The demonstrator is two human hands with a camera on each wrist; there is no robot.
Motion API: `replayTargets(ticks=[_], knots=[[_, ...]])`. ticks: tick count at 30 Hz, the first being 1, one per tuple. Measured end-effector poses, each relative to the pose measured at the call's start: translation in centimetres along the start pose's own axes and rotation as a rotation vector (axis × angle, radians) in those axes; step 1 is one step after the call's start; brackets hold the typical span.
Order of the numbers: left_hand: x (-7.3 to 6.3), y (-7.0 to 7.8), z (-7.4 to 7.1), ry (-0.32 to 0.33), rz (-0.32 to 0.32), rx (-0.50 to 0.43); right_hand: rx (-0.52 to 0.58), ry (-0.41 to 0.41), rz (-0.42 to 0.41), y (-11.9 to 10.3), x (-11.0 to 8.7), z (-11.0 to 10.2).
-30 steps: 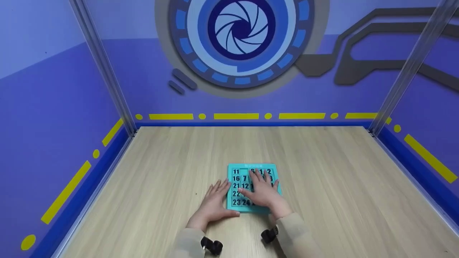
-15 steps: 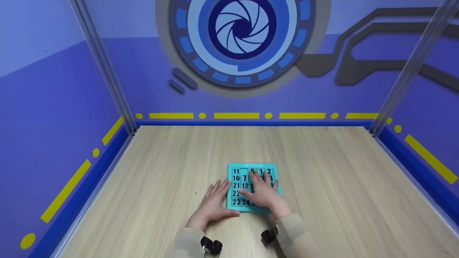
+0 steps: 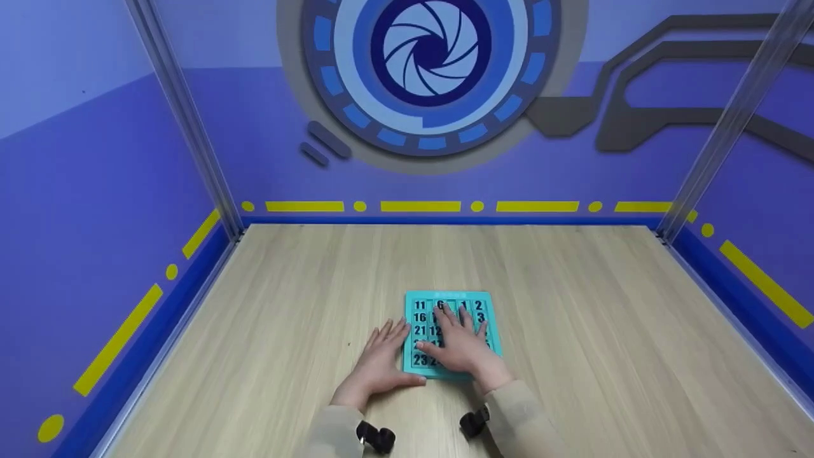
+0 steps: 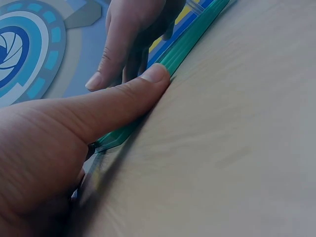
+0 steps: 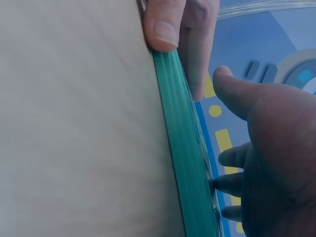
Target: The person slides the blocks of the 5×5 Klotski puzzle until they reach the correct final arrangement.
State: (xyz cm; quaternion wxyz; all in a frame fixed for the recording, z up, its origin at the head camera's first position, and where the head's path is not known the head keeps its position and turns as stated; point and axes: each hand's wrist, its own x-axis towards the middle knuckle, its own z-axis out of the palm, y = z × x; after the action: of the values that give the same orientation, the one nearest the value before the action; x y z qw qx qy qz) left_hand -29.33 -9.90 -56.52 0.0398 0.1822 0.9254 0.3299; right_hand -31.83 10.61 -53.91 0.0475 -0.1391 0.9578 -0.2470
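Observation:
A teal sliding number puzzle (image 3: 449, 294) lies flat on the table. My left hand (image 3: 379, 364) braces its near left corner. The fingers lie along the left side, and the straight thumb (image 4: 118, 106) presses the near edge. Over the tiles my right hand (image 3: 463, 348) is spread, its fingertips at the upper rows; it hides many middle numbers. The 6 tile (image 3: 440, 305) sits in the second place of the top row, with a gap to its right. In the right wrist view the puzzle's near side (image 5: 175, 138) shows, and the right fingers reach over its top.
A wooden table (image 3: 305, 280) extends round the puzzle. Blue-purple printed panels (image 3: 254, 140) stand at the back and both sides, joined by metal posts (image 3: 184, 121). Black devices (image 3: 376, 437) are strapped at both wrists over light sleeves.
The 6 tile has slid left from the third to the second place of the top row, so the gap is now third. My right hand has shifted slightly left; my left hand stays put.

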Motion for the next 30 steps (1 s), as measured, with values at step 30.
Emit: replayTargets(ticks=[30], knots=[[-0.05, -0.1, 0.03, 0.001, 0.009, -0.016, 0.02, -0.001, 0.013, -0.01, -0.19, -0.37]])
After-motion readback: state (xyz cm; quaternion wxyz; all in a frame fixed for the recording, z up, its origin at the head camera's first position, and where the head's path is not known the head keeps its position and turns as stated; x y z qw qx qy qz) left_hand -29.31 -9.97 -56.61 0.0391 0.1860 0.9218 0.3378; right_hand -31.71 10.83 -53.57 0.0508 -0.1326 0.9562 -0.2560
